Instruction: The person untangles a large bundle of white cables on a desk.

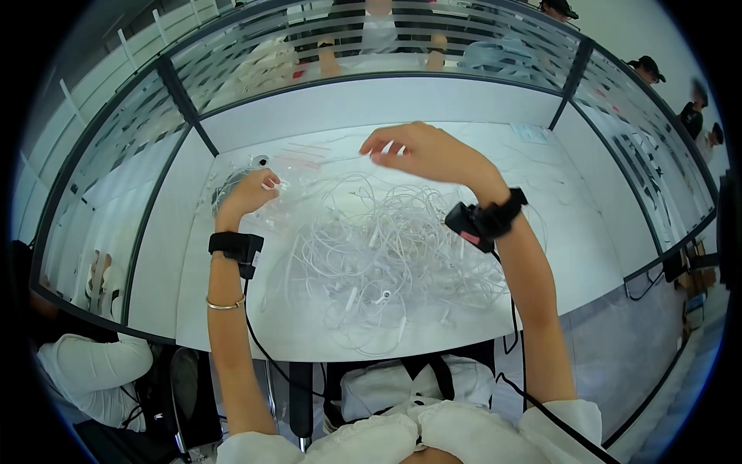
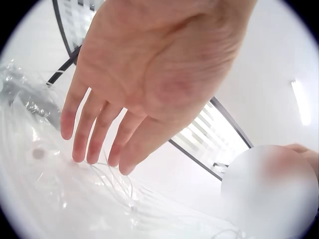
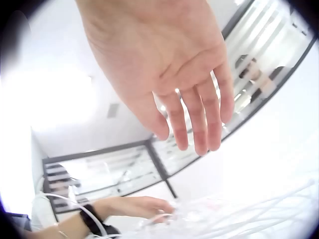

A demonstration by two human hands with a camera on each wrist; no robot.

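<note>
A tangled heap of thin white, clear-looking tubes or cables (image 1: 386, 247) covers the middle of the white table. My left hand (image 1: 251, 193) is at the heap's left, over clear plastic bags (image 1: 290, 174). In the left wrist view its palm (image 2: 154, 74) shows, fingers extended and slightly spread; a thin loop (image 2: 117, 181) lies by the fingertips, and contact cannot be told. Beyond the heap, my right hand (image 1: 433, 155) hovers with fingers loosely bent. The right wrist view shows its palm (image 3: 169, 55) with nothing in the grasp.
Low white panels with dark-framed windows (image 1: 379, 97) enclose the table's back and sides. A coiled bundle (image 1: 226, 188) lies at the left beside the bags, and a pale blue packet (image 1: 531, 133) at the back right. People sit or stand beyond the panels; a sleeved arm (image 1: 97, 367) is at lower left.
</note>
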